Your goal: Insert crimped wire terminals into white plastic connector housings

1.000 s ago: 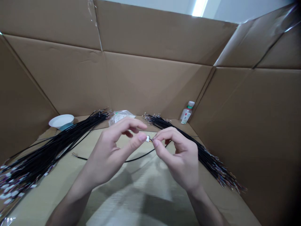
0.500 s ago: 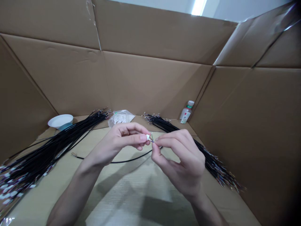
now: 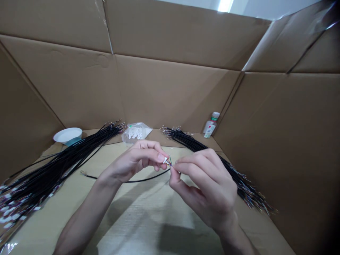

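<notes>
Between thumb and fingers, my left hand (image 3: pixel 140 157) pinches a small white connector housing (image 3: pixel 165 160). My right hand (image 3: pixel 207 180) pinches thin coloured wires (image 3: pixel 170 162) just to the right of it. Some of these wires run into the housing, while a greenish one sticks up apart from the others. They belong to a black cable (image 3: pixel 148 181), which curves behind both hands and ends at the left in bare wire ends (image 3: pixel 83 173). My fingertips hide part of the housing and where the wires leave the cable's jacket.
On the left lies a large bundle of black cables (image 3: pixel 71 152), many with white connectors at the near end. Another cable bundle (image 3: pixel 191 141) lies at the right. Along the back are a white bowl (image 3: pixel 67 134), a plastic bag of white connectors (image 3: pixel 136 132) and a bottle (image 3: pixel 210 125). Cardboard walls (image 3: pixel 175 95) surround the table.
Both hands have moved slightly down, keeping hold of the connector housing and the wires. More of the coloured wires shows between the fingertips.
</notes>
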